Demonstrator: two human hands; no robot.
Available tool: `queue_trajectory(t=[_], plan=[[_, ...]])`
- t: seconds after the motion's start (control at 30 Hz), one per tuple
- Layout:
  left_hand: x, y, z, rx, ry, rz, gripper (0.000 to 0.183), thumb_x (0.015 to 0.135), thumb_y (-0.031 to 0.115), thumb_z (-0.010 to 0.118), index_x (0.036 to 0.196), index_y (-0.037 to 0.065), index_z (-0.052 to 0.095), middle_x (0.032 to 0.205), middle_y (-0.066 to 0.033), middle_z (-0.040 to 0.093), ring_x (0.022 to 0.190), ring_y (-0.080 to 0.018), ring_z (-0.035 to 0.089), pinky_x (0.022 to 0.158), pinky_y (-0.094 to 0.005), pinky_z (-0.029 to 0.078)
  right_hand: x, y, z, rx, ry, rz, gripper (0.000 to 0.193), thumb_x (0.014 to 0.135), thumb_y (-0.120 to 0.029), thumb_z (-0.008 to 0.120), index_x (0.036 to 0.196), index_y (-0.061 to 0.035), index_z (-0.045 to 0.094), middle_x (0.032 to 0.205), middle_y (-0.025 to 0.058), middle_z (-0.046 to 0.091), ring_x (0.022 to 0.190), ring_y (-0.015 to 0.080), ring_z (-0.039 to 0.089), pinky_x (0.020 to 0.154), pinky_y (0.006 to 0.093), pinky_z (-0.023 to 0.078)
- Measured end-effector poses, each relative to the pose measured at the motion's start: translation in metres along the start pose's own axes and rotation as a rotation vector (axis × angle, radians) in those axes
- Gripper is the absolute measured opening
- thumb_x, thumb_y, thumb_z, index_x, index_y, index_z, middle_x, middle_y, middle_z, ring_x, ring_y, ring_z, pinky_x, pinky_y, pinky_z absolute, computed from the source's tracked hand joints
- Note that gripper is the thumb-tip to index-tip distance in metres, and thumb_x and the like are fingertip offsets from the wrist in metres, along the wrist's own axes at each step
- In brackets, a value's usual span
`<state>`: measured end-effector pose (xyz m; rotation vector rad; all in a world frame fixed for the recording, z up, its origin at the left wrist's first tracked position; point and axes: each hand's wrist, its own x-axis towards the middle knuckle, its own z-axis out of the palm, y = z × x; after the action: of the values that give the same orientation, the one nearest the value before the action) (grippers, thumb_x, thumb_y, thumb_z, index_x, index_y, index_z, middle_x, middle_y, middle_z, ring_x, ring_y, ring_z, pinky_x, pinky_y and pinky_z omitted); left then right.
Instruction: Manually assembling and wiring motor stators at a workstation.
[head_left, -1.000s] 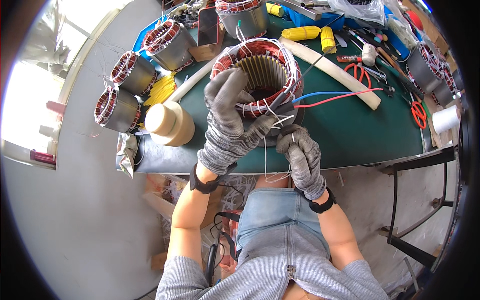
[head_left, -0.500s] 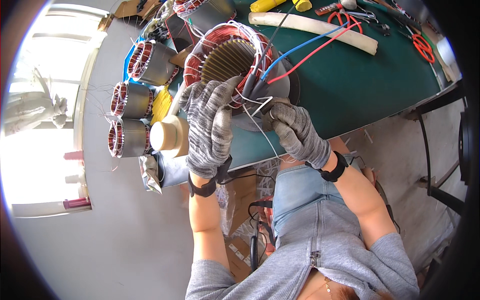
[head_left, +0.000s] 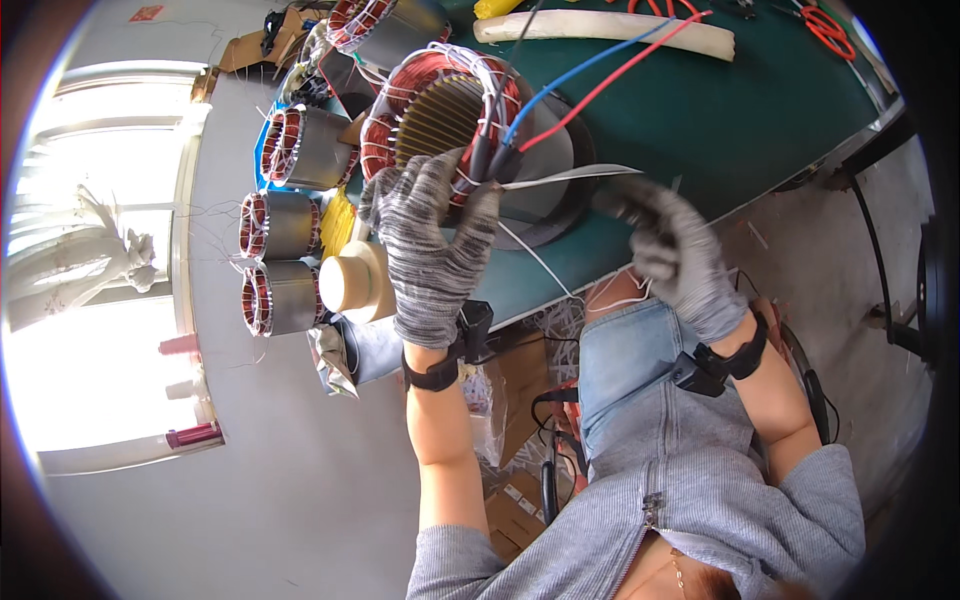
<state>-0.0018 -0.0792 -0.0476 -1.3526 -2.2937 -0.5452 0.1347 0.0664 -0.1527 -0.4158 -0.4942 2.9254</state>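
A motor stator [head_left: 560, 190] lies on the bench with its copper winding [head_left: 415, 80] turned toward me, laced with white cord. Blue, red and black leads in dark sleeves [head_left: 495, 165] come off the winding. My left hand [head_left: 430, 240], in a grey striped glove, is closed on the winding's near edge, thumb beside the sleeves. From there a white lacing cord [head_left: 570, 175] stretches right to my right hand [head_left: 685, 260]. That gloved hand is smeared by motion, its fingers curled at the cord's end. Another length of cord [head_left: 540, 262] hangs toward my lap.
Several smaller stators [head_left: 280, 225] stand along the left, beside a cream round-topped block [head_left: 350, 285] and yellow material [head_left: 337, 222]. A pale tube [head_left: 605, 35] lies across the green bench [head_left: 690, 120]. Red-handled scissors [head_left: 828, 35] are at the far right.
My right hand has moved right, away from the sleeves, and the white cord now runs taut between the hands. My left hand stays at the winding, its thumb more spread. The view has shifted slightly.
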Motion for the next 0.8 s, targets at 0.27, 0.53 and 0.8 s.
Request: queue_trajectory(t=[0.27, 0.53, 0.8], plan=[[-0.007, -0.004, 0.005, 0.05, -0.014, -0.049, 0.027, 0.078, 0.015, 0.067, 0.101, 0.003, 0.06, 0.086, -0.0077, 0.056, 0.083, -0.0208, 0.05, 0.077, -0.0328, 0.04, -0.049, -0.001, -0.08, -0.418, 0.241, 0.409, 0.031, 0.091, -0.04, 0.048, 0.081, -0.0115, 0.054, 0.065, -0.007, 0.044, 0.046, 0.002, 0.036, 0.039, 0.017, 0.029], [-0.005, -0.001, 0.004, -0.095, 0.051, -0.064, 0.027, 0.073, 0.016, 0.067, 0.097, 0.004, 0.06, 0.078, -0.0098, 0.055, 0.075, -0.0272, 0.05, 0.075, -0.039, 0.038, -0.197, -0.119, -0.236, -2.072, 0.71, 0.252, 0.038, 0.077, -0.027, 0.062, 0.11, -0.0092, 0.057, 0.107, 0.0087, 0.058, 0.096, 0.0242, 0.058, 0.078, 0.0356, 0.046], [-0.007, -0.006, 0.009, -0.042, 0.055, -0.027, 0.028, 0.074, 0.016, 0.067, 0.097, 0.003, 0.059, 0.076, -0.0098, 0.053, 0.074, -0.0283, 0.049, 0.076, -0.041, 0.037, 0.002, -0.02, 0.036, -1.499, -0.071, -0.802, 0.037, 0.079, -0.028, 0.064, 0.102, -0.0008, 0.055, 0.091, 0.0168, 0.061, 0.084, 0.0309, 0.06, 0.074, 0.0376, 0.049]])
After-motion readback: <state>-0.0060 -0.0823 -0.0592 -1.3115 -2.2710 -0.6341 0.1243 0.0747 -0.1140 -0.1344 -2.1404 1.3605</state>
